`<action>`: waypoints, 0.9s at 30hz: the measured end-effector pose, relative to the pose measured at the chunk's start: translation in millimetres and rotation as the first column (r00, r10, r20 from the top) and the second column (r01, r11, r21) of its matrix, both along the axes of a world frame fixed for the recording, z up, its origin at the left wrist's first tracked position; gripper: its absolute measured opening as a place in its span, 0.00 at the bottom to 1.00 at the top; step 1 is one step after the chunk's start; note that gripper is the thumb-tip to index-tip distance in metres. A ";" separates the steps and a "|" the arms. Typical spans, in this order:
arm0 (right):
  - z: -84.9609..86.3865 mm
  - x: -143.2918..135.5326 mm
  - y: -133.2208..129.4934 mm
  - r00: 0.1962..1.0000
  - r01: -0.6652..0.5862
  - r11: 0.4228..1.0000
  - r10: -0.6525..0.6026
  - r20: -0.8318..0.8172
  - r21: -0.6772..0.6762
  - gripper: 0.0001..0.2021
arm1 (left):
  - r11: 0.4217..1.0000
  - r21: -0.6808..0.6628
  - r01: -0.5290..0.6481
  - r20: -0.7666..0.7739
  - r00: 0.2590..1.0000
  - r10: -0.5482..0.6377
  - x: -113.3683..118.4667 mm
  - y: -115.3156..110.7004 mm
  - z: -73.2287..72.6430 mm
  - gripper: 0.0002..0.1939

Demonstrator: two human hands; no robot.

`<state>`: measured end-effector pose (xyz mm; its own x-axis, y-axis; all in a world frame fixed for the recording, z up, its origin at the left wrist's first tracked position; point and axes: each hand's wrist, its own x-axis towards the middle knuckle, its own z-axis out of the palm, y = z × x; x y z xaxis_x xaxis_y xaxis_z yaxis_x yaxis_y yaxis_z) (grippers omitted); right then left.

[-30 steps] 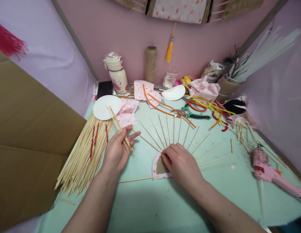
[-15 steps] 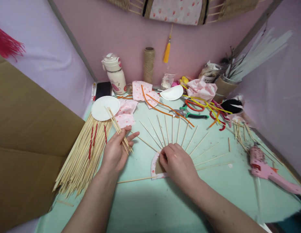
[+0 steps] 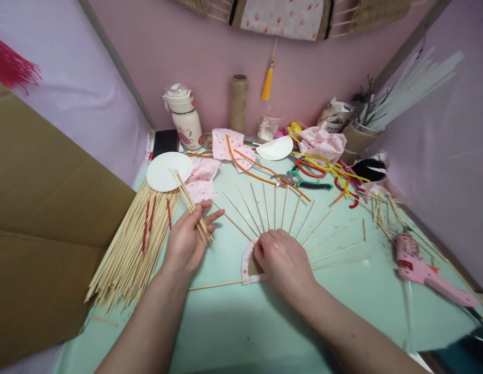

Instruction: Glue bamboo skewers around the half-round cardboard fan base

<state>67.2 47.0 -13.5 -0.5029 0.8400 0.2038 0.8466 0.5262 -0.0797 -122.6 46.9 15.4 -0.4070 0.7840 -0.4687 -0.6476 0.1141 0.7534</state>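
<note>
the fingers of the left hand (image 3: 186,244) are closed lightly around a thin bundle of sticks (image 3: 179,182), thumb against index finger, with another finger stretched out away from it. the bundle slants across the hand, its far ends over the white plate (image 3: 159,174). the fingers of the right hand (image 3: 282,259) are bent down and bunched together over the half-round piece (image 3: 248,264); their tips are hidden, so i cannot tell whether they pinch anything. that piece lies flat on the pale green table (image 3: 233,332), in front of the person, its right part covered by the hand. what shows of it has a brown middle and a pink-spotted border.

a fan of pale sticks (image 3: 275,205) spreads out beyond the right hand and to its right, the sticks set apart from one another. one more stick (image 3: 216,285) runs left from the lower corner of the half-round piece to the left forearm.

left of that forearm lies a large heap of sticks (image 3: 124,259), with red strips (image 3: 145,228) on top and the white plate over its far end. green-handled cutters (image 3: 313,184) lie past the fan, crossed by an orange stem (image 3: 282,179). a pink glue gun (image 3: 416,271) lies well to the right.
</note>
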 end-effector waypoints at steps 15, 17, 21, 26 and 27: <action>-1.6 -3.7 -2.4 0.999 0.000 0.999 -0.002 -0.049 -0.045 0.10 | 1.000 0.025 0.019 -0.004 1.000 -0.019 0.4 -1.6 -0.7 0.09; -1.7 -3.6 -2.2 0.998 0.000 0.999 -0.002 -0.060 -0.038 0.09 | 0.999 0.025 0.022 -0.008 1.000 -0.022 0.2 -1.6 -0.8 0.09; 3.9 4.9 -0.2 0.992 -0.009 0.999 0.005 -0.128 -0.034 0.10 | 1.000 0.014 0.015 -0.019 1.000 -0.015 -0.2 -1.5 -0.6 0.09; 15.4 27.3 5.7 0.978 -0.024 0.997 0.008 -0.209 -0.075 0.08 | 0.998 -0.036 0.060 -0.039 0.997 -0.062 -3.7 -2.2 0.8 0.11; 16.4 30.5 6.2 0.979 -0.050 0.994 0.029 -0.204 -0.100 0.08 | 0.996 -0.056 0.076 -0.053 0.995 -0.079 -4.6 -2.6 1.4 0.11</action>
